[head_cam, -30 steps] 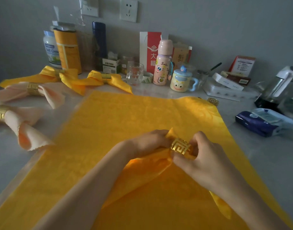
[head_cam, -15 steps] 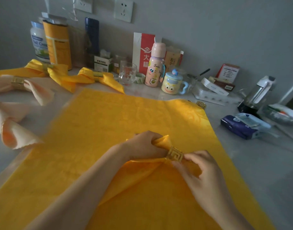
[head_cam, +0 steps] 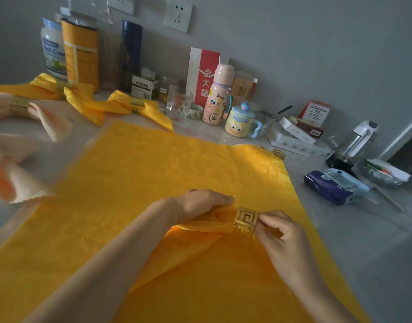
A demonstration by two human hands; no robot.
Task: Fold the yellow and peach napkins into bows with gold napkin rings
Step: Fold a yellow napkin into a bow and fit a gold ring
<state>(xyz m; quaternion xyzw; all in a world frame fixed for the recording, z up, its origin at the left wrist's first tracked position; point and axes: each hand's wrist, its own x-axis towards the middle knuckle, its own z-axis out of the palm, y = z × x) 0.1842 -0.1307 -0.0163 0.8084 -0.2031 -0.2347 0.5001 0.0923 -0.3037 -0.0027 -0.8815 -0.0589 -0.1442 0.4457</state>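
Note:
A large yellow napkin [head_cam: 139, 183] lies spread over the table, with a folded part bunched at its middle. My left hand [head_cam: 205, 202] grips that bunched fold just left of a gold napkin ring [head_cam: 245, 221], through which the cloth passes. My right hand [head_cam: 282, 231] pinches the ring's right side. Two finished yellow bows [head_cam: 121, 106] with gold rings lie at the back left. Peach bows [head_cam: 18, 106] with gold rings lie at the far left. A spare gold ring [head_cam: 279, 154] sits by the napkin's far right corner.
Along the back wall stand tins, a blue flask [head_cam: 131, 47], a glass [head_cam: 179, 104], a pink bottle [head_cam: 218, 99], a cartoon mug [head_cam: 241, 123] and a white tray [head_cam: 293, 142]. A tissue pack [head_cam: 333, 186] and a kettle [head_cam: 352, 145] sit at the right.
The ring has slid along the bunched cloth toward the right. My right hand moved from over the ring to its right side. The view has shifted right.

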